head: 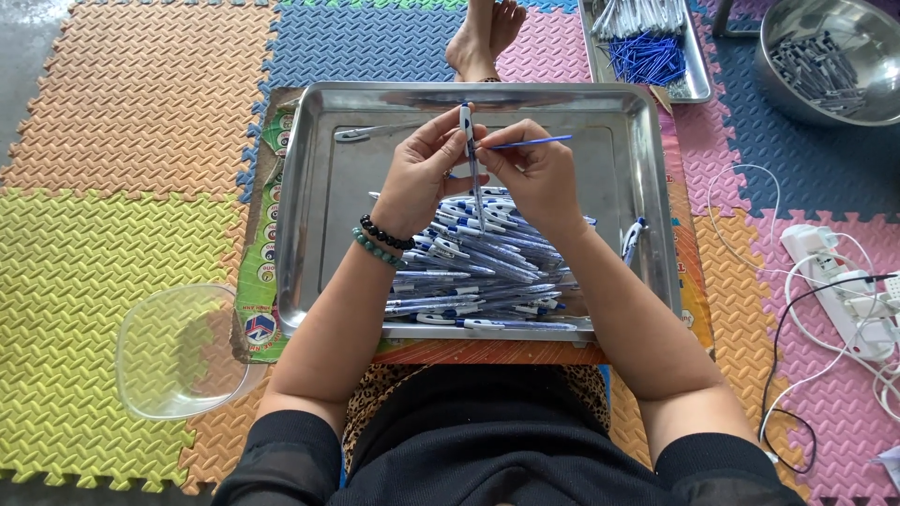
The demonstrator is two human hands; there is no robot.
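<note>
Pen barrel [468, 141], white and blue, stands upright at upper centre, pinched closed in the left hand [422, 178] grip. Right hand [534, 173] grip pinches a thin blue refill [530, 142] just beside it, above the steel tray [309, 187] of pens [478, 272].

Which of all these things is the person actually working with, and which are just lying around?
In use:
left hand holding pen barrel
right hand holding blue refill
pile of pens
steel tray

Lying about:
clear bowl
power strip
metal bowl
</note>
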